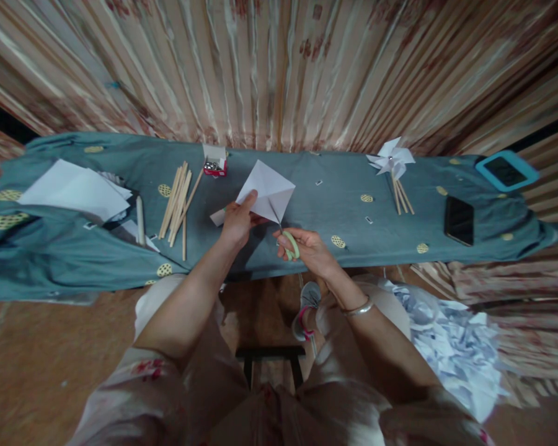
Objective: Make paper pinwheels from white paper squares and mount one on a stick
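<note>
A square of white paper [279, 189] with crease lines is held up over the cloth-covered table, one corner pointing away from me. My left hand [239, 220] pinches its left side, thumb on top and fingers underneath. In my right hand [305, 246] is a pair of scissors [291, 244] with light green handles. Their blades lie at the paper's near corner and reach in toward its middle. A small pale strip [217, 217] lies just left of my left hand.
Wooden sticks [179, 201], a white pencil-like rod [140, 220], paper sheets [77, 189] and a red box of metal pins [214, 166] are left. Paper pinwheels on sticks [391, 160], a black phone [459, 220] and a blue-framed device [506, 171] lie right. Paper scraps [460, 347] heap beside my right leg.
</note>
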{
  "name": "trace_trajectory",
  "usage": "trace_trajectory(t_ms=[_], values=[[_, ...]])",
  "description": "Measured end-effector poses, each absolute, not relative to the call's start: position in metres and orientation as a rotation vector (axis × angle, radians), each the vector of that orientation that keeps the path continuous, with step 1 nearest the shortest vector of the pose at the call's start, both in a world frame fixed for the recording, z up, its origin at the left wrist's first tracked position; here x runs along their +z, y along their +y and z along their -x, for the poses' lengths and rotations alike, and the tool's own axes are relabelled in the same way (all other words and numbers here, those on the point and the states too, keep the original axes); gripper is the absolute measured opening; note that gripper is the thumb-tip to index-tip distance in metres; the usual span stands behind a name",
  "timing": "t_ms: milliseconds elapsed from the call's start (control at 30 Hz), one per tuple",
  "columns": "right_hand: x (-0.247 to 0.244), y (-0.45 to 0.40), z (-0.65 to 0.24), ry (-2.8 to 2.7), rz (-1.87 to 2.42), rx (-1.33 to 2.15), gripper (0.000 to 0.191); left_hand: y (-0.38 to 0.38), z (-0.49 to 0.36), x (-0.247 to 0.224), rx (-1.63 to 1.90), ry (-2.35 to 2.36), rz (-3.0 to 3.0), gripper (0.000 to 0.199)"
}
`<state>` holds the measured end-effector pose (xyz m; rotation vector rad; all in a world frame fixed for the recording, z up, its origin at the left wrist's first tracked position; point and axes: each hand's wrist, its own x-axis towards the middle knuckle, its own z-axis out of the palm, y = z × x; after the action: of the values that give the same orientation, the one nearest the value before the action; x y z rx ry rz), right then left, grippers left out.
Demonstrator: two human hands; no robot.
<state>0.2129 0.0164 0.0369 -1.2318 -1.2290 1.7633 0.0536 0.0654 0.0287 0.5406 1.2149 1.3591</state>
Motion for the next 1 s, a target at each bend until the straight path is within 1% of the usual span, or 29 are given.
trace_trajectory(t_ms=[167, 367, 567, 667, 767, 933, 1000], values=[[0.0355, 0.0167, -0.2144, -1.244, 1.209, 1.76, 0.058, 0.0659, -0.0538, 0.0272, 1.362, 1.202, -0.546, 0.026], [0.0349, 0.0164, -0.2139, -1.228, 1.209, 1.78, 0.058, 0.0667, -0.0537, 0.0258, 1.37, 1.191, -0.533, 0.021], [0.0355, 0.0167, -0.2118, -1.226, 1.216, 1.768, 0.059, 0.068, -0.054, 0.025, 1.377, 1.196, -0.52, 0.029], [0.035, 0.0164, -0.2119, -1.227, 1.221, 1.766, 0.06, 0.0677, -0.0539, 0.0251, 1.373, 1.185, -0.52, 0.029], [0.0337, 0.0159, -0.2127, -1.242, 1.224, 1.758, 0.057, 0.0674, -0.0535, 0.0243, 1.372, 1.173, -0.528, 0.029], [0.0339, 0.0158, -0.2136, -1.259, 1.219, 1.751, 0.052, 0.0677, -0.0533, 0.0226, 1.37, 1.182, -0.532, 0.036], [0.035, 0.0161, -0.2136, -1.257, 1.227, 1.75, 0.051, 0.068, -0.0532, 0.0222, 1.366, 1.187, -0.541, 0.036]])
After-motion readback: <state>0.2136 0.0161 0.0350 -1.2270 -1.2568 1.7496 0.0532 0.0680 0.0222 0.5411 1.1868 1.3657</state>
